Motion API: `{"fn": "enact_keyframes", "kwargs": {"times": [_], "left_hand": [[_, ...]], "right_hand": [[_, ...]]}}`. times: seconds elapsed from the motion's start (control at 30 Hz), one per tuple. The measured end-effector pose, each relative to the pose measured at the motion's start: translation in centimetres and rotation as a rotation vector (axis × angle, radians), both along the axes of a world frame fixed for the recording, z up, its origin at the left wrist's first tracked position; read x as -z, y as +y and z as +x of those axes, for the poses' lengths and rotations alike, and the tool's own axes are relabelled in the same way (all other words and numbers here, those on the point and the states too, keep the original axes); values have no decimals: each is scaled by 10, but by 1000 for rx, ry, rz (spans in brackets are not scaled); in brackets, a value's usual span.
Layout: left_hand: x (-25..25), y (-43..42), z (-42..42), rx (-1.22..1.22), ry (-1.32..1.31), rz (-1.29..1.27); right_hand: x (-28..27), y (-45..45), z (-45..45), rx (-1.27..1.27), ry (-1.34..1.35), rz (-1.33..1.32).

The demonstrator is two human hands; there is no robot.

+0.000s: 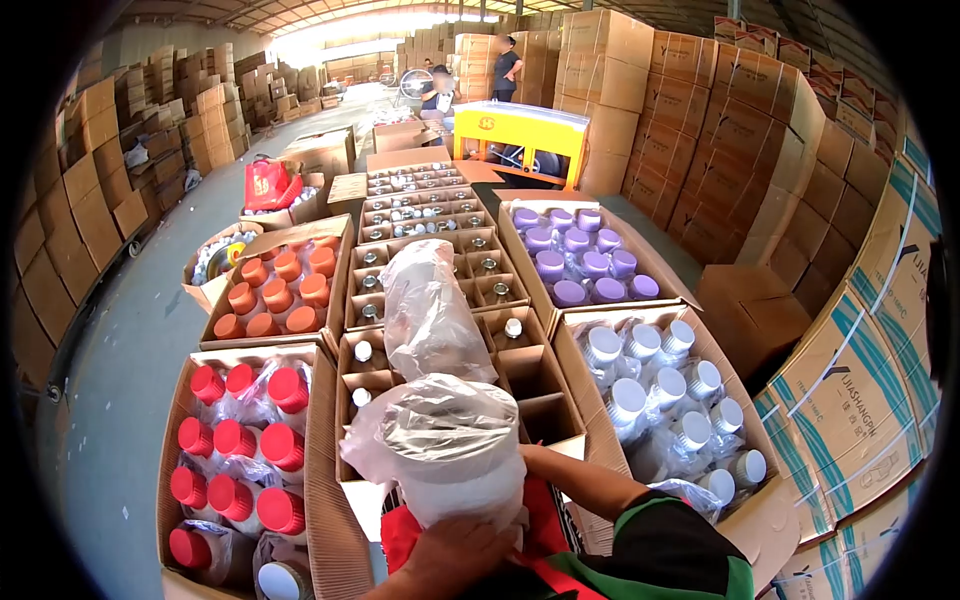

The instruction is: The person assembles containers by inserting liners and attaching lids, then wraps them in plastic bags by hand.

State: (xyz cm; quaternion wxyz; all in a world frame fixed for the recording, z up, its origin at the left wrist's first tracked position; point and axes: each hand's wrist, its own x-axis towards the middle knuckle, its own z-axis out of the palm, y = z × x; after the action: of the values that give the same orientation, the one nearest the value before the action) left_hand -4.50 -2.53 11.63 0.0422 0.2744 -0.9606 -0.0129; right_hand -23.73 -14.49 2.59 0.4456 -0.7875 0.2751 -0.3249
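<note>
A bulky item wrapped in clear plastic (440, 440) stands upright close to my body, over the near end of a divided carton (345, 400). My left hand (460, 553) lies against the lower front of this bundle, its fingers partly wrapped round it. On the right side my right hand (528, 465) reaches behind the bundle, and its fingers are hidden. Another plastic-wrapped item (432, 310) lies along the divided carton just beyond. White-capped bottles (363, 352) sit in some of the compartments.
Red-capped jars (233, 438) and orange-capped jars (287, 265) fill cartons at left. Purple-capped (577, 240) and white-capped jars (628, 395) fill cartons at right. Stacked boxes (850, 380) line the right side. Two people (506, 70) are far ahead near a yellow machine (520, 125).
</note>
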Motion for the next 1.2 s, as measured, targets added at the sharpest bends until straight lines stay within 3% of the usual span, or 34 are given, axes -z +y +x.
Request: {"fn": "enact_keyframes", "kwargs": {"times": [0.03, 0.07, 0.13, 0.17, 0.3, 0.4, 0.43, 0.47, 0.5, 0.53, 0.57, 0.6, 0.67, 0.77, 0.8, 0.87, 0.97, 1.1, 1.2], "left_hand": [[-4, 0, 0, 135, -106, 94], [28, 0, 5, 135, -104, 98], [132, 6, 33, 415, 513, 264], [146, 15, 54, 412, 513, 263], [181, 25, 140, -312, 869, 2091], [201, 23, 160, -707, 763, 1875], [192, 21, 158, -656, 1039, 1672], [181, 16, 156, -590, 1292, 1445], [162, 13, 140, -585, 1292, 1450], [136, 14, 114, -389, 1470, 1327], [122, 16, 94, -187, 1635, 1182], [124, 15, 84, -110, 1659, 1299], [138, 25, 70, -562, 1308, 1209], [208, 8, 64, -446, 1239, 1125], [205, 9, 63, -443, 1232, 1137], [194, 5, 51, -548, 1456, 1260], [194, 4, 55, -566, 1368, 1180], [195, 3, 56, -484, 1399, 1078], [177, 9, 54, -576, 1379, 1123]], "right_hand": [[0, -1, 0, 15, -21, 18], [1, -4, 2, 27, -49, 46], [3, -8, 3, 55, -128, 124], [5, -10, 3, 68, -178, 175], [8, -24, -10, 126, -578, 513], [-3, -33, -29, 162, -956, 737], [-14, -27, -32, 211, -908, 715], [-21, -8, -32, 312, -594, 544], [-32, 13, -31, 407, -277, 375], [-30, 36, -27, 551, 352, 20], [78, 46, -20, 630, -90, 160], [88, 64, -15, 625, -85, 156], [87, 104, -11, 446, -234, 403], [77, 152, -3, 170, -476, 786], [95, 142, -9, 212, -317, 679], [84, 136, -10, 283, -302, 769], [89, 134, -9, 303, -258, 605], [93, 137, -6, 344, -315, 635], [86, 135, -7, 296, -243, 600]]}}
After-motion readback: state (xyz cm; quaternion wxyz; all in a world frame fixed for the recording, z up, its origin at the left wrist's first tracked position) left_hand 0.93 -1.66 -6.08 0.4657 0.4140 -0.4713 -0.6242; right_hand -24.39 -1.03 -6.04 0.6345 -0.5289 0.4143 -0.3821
